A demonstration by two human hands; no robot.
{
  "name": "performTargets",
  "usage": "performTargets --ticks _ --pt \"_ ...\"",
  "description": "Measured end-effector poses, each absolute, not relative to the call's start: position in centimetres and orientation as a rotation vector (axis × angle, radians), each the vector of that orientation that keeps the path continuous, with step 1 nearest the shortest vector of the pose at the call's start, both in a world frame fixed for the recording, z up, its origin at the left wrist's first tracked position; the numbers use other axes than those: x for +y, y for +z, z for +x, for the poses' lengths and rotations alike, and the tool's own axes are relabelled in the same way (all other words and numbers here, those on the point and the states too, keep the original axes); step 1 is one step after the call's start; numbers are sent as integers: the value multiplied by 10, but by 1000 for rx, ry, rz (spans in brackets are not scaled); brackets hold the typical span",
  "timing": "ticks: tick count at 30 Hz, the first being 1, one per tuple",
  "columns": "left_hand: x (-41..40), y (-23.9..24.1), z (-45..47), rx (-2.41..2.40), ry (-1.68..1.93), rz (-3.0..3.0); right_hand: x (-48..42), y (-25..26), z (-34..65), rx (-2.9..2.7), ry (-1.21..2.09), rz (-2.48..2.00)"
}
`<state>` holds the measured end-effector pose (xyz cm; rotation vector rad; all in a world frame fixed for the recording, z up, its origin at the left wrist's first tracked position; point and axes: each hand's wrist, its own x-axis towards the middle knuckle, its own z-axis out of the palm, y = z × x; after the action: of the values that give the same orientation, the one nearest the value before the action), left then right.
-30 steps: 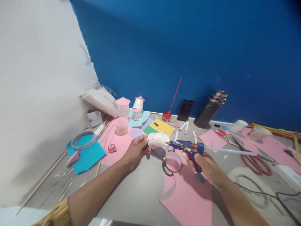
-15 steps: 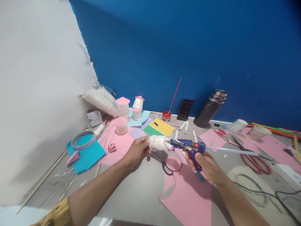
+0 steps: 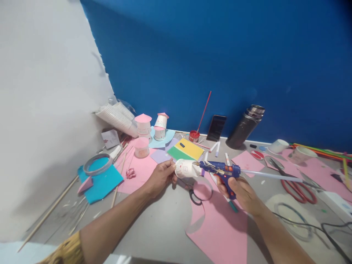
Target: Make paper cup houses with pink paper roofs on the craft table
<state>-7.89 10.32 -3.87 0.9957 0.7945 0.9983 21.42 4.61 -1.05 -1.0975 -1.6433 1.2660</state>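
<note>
The right hand (image 3: 242, 194) hides part of the glue gun (image 3: 220, 168); the view's bottom edge cuts off pink paper (image 3: 224, 234).

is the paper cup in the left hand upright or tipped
Tipped: the left hand holds the paper cup on its side, its length running roughly level toward the glue gun.

A mustard-yellow sleeve (image 3: 64, 249), mottled with darker brown, shows on 1 of the person's 2 arms, its edge crossing the left forearm (image 3: 115, 224) near the view's lower left corner. Beyond that edge, skin is uncovered through to the left grip (image 3: 160, 178). The right forearm (image 3: 280, 234) and right grip (image 3: 240, 190) are bare to the view's bottom edge.
</note>
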Motion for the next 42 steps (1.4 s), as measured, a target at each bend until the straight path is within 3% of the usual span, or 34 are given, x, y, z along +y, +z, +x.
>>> performTargets --ticks 42 --pt "103 -35 -78 803 1010 965 50 -10 215 -1611 1254 -1109"
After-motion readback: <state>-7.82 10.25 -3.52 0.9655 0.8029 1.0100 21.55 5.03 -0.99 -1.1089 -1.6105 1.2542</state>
